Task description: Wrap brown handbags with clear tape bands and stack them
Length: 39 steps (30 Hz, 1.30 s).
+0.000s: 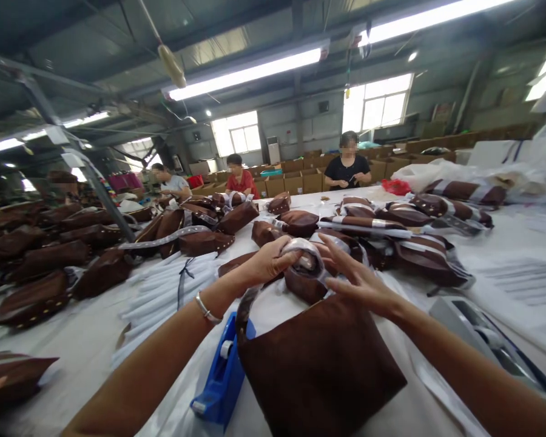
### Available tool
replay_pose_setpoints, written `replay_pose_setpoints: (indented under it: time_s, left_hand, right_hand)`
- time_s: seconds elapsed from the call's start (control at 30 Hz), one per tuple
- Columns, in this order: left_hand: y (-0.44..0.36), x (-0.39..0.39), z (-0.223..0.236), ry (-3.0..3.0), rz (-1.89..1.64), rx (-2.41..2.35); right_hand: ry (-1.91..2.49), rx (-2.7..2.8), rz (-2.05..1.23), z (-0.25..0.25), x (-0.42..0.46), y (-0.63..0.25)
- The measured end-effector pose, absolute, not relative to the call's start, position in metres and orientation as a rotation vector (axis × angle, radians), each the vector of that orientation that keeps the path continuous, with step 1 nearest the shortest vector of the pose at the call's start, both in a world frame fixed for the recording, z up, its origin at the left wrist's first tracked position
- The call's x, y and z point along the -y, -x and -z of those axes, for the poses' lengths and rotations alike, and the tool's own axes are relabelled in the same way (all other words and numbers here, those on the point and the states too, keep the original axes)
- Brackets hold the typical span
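One brown bag [318, 364] | left fingers [288, 261] grasping wrapped strap [301, 244] | right fingers [340, 257] spread loosely | paper [528, 276] print illegible

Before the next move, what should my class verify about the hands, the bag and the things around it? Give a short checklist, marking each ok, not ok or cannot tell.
1. Bag right in front of the person: ok, it lies between the forearms.
2. Left hand on the clear wrap: ok, the thumb lies over it.
3. Right hand gripping firmly: not ok, its fingers are spread beside the wrap.
4. Blue dispenser close by: ok, it sits just left of the bag.
5. Tape end free to pull: cannot tell, too small to make out.
6. Space beyond the hands uncluttered: not ok, other bags crowd it.
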State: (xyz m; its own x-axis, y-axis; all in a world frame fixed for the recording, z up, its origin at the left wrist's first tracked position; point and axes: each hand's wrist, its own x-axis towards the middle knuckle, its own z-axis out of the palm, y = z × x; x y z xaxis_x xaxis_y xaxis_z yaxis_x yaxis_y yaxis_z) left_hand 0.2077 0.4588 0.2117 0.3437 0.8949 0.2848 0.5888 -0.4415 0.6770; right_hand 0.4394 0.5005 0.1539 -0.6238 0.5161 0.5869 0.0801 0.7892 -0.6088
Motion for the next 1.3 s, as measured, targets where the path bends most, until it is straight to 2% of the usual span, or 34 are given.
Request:
replay_pose_setpoints:
  time_s: [0.1, 0.17, 0.3, 0.4, 0.57, 0.67, 0.8, 0.93, 1.03, 1.13, 1.3]
  left_hand:
    - [-0.2, -0.455, -0.218, -2.348, -0.643, -1.36]
    - [-0.205, -0.449, -0.22, -2.361, -0.609, -1.365]
    - [-0.223, -0.439, -0.213, -2.087, -0.92, -1.35]
    - [-0.231, -0.433, -0.207, -1.886, -1.163, -1.196]
    - [-0.222, -0.428, -0.208, -1.782, -1.085, -0.945]
    - [-0.218, -0.425, -0.211, -1.798, -1.095, -0.989]
    - [-0.216, -0.419, -0.211, -2.013, -1.192, -1.245]
    - [-0.216, -0.409, -0.211, -2.26, -0.977, -1.422]
    - [-0.22, -0.403, -0.214, -2.339, -0.804, -1.37]
    - [-0.226, -0.398, -0.216, -2.229, -0.861, -1.29]
    - [-0.233, -0.391, -0.204, -1.793, -1.043, -0.967]
  right_hand:
    - [0.606, 2.267, -0.768, -0.17, -0.501, -0.444]
    - [0.641, 2.303, -0.784, -0.176, -0.501, -0.442]
    - [0.553, 2.08, -1.118, -0.176, -0.497, -0.434]
    - [0.505, 1.794, -1.233, -0.168, -0.49, -0.426]
    - [0.42, 1.365, -1.382, -0.147, -0.475, -0.401]
    - [0.357, 1.197, -1.505, -0.136, -0.463, -0.382]
    - [0.371, 1.323, -1.47, -0.129, -0.454, -0.377]
    - [0.555, 1.724, -1.167, -0.137, -0.455, -0.402]
    - [0.503, 1.867, -1.052, -0.148, -0.455, -0.42]
    - [0.472, 1.83, -1.138, -0.153, -0.45, -0.427]
    - [0.466, 1.308, -1.465, -0.134, -0.433, -0.414]
